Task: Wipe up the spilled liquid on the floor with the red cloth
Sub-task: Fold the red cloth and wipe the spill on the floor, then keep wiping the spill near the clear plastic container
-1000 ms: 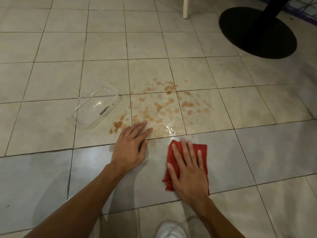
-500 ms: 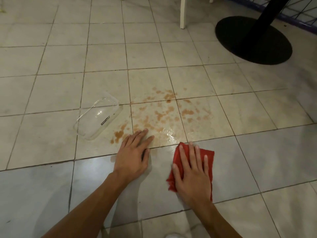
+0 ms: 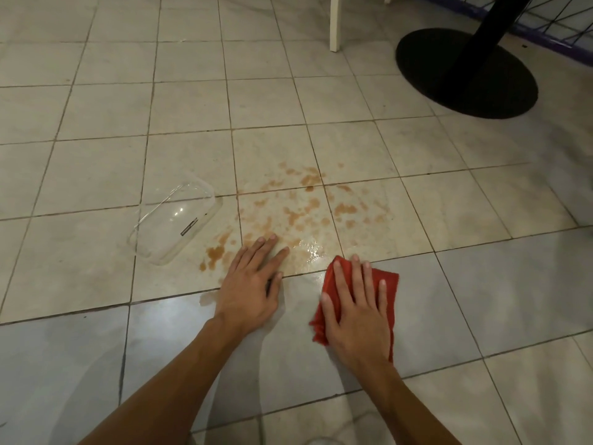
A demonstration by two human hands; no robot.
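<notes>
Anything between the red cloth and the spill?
Nothing visible. The red cloth, pressed flat under the right hand, lies at the wet near edge of the spill. The left hand rests flat to its left, off that path; the clear container lies farther left.

A red cloth (image 3: 390, 281) lies on pale beige floor tiles (image 3: 96, 181) with dark grout lines. Orange-brown spilled liquid (image 3: 298, 213) speckles them beside a clear plastic container (image 3: 173, 223); a black round base (image 3: 462, 72) stands near the floor's far right edge.
</notes>
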